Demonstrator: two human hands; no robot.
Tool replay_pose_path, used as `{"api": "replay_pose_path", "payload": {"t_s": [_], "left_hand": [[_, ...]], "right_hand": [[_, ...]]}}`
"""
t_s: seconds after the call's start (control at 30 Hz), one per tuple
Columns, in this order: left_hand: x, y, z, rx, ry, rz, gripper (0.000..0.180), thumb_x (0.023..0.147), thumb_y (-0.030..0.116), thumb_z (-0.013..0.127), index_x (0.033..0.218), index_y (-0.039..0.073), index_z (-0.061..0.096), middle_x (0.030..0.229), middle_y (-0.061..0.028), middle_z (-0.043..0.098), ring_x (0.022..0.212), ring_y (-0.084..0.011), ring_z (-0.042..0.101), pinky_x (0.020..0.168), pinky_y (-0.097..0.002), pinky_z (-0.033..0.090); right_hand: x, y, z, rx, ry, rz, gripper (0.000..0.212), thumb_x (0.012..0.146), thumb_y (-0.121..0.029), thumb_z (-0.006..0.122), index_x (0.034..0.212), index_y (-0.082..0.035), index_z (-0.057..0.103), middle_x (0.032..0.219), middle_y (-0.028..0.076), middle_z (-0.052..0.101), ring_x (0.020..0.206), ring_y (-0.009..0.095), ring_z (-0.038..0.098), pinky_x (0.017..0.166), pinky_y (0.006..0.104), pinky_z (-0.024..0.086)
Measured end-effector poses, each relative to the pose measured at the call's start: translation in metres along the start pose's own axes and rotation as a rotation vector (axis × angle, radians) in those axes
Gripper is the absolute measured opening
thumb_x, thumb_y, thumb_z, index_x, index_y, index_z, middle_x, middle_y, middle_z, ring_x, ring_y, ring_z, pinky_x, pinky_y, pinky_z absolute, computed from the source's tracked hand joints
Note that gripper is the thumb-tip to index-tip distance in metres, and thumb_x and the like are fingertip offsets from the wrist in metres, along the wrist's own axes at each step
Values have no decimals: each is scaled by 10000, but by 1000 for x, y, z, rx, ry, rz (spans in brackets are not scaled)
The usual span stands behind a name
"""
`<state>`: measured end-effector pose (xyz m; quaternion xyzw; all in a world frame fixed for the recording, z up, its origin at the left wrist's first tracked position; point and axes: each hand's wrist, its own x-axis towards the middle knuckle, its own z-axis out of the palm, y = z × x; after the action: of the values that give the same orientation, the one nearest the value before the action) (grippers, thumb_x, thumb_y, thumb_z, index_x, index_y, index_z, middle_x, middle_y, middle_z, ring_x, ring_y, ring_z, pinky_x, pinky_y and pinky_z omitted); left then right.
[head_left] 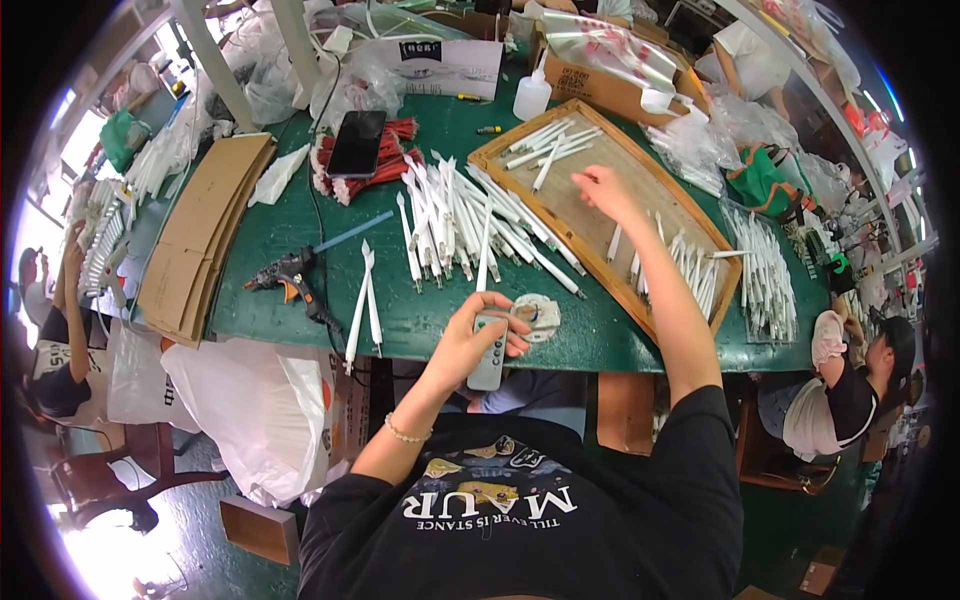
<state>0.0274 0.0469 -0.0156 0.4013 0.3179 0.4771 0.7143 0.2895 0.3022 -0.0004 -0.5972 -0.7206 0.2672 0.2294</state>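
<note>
My left hand is closed at the near table edge, its fingers curled around the lower end of a white pen-like stick that points away from me. Just below those fingers shows a pale grey flat piece with dark lettering. A white round pad lies to the right of the hand. My right hand hovers over a wooden-framed tray, fingers bent together; whatever they pinch is too small to see. White sticks lie in the tray, and a large pile of them sits left of it.
A glue gun, two white sticks and folded cardboard lie to the left. A black phone rests on red bundles. Behind stand a white squeeze bottle and a carton. Bagged sticks lie right; people sit at both sides.
</note>
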Motion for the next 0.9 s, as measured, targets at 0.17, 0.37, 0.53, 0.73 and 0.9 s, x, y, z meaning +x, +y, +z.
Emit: {"api": "replay_pose_path", "payload": {"t_s": [0.17, 0.37, 0.53, 0.73, 0.9], "left_hand": [[1, 1, 1, -11, -19, -27, 226, 944, 7, 433, 1169, -15, 421, 1004, -222, 638, 845, -244, 668, 738, -308, 544], [1, 8, 0, -28, -39, -52, 231, 940, -4, 427, 1171, -4, 410, 1006, -212, 641, 844, -237, 668, 735, -300, 541], [5, 11, -2, -42, -78, -70, 220, 946, -6, 428, 1166, -4, 412, 1005, -213, 639, 841, -237, 667, 734, -305, 539], [5, 10, -7, -90, -111, -96, 220, 955, -6, 431, 1173, 4, 404, 1016, -217, 634, 846, -244, 669, 746, -315, 544], [9, 10, -6, -97, -153, -94, 220, 957, -4, 434, 1175, 4, 405, 1024, -213, 630, 848, -244, 668, 752, -315, 546]], "right_hand": [[49, -20, 29, -97, 22, 132, 412, 867, -391, 630, 815, 17, 652, 639, 97, 640, 524, 177, 598, 533, 339, 489], [63, -27, 31, 221, -78, 298, 321, 848, -297, 589, 734, -2, 643, 627, 94, 631, 502, 176, 595, 434, 279, 473], [86, 24, 4, 464, 2, 448, 254, 900, -272, 553, 884, -23, 593, 730, 70, 598, 583, 167, 593, 502, 292, 522], [124, 18, 12, 696, 185, 446, 303, 858, -90, 632, 1134, -5, 541, 920, 126, 638, 800, 263, 660, 640, 444, 578], [183, 37, 33, 555, 287, 398, 369, 816, -77, 680, 1148, 6, 544, 984, 160, 653, 777, 273, 662, 618, 441, 560]]}}
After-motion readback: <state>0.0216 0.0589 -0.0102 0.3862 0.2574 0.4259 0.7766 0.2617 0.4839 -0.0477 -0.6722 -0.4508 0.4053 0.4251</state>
